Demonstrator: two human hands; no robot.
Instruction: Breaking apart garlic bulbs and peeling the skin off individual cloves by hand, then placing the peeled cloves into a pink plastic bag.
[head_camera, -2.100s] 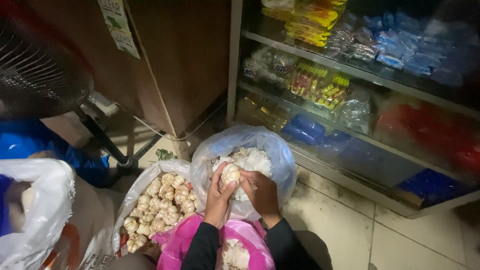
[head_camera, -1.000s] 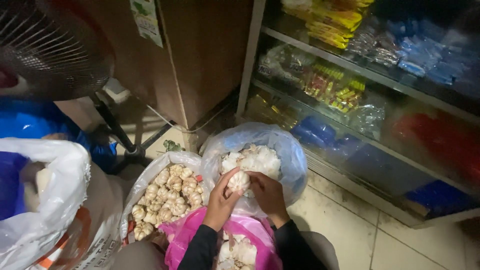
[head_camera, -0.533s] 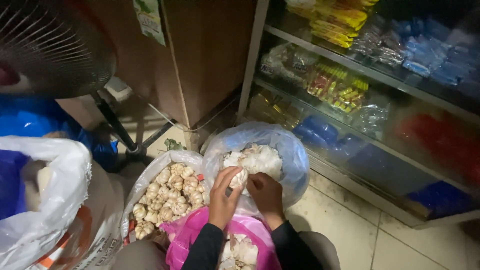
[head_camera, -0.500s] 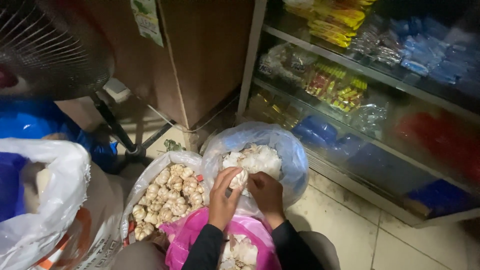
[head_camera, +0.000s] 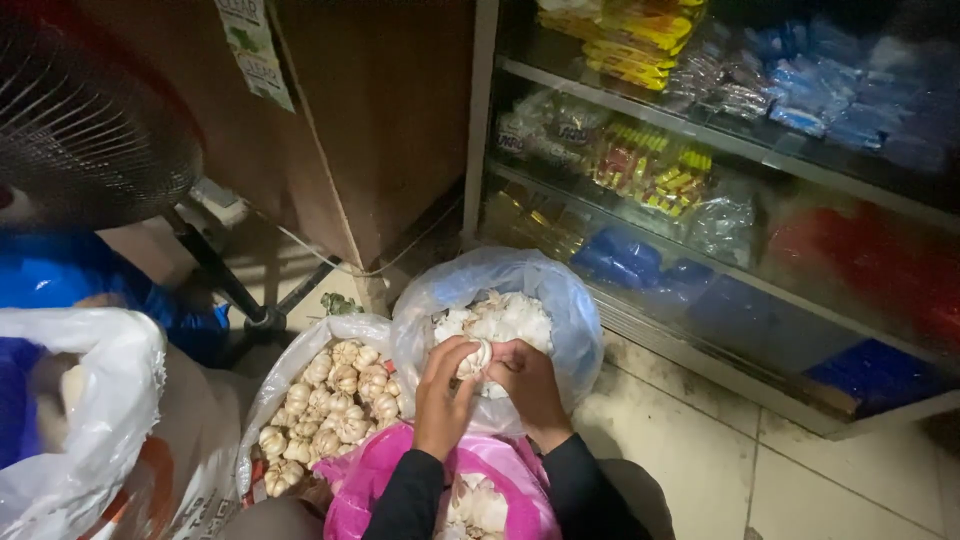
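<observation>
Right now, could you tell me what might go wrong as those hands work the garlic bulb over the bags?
1. The left hand and right hand hold the garlic bulb at the clear bag's near rim; cloves or skin could drop onto the tiled floor.
2. The white bag of bulbs slumps open and might spill.
3. The fan stand and its cable lie close by, a possible snag.

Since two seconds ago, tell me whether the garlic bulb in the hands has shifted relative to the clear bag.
No. The garlic bulb still sits between the left hand and right hand, over the clear bag of peelings.
</observation>
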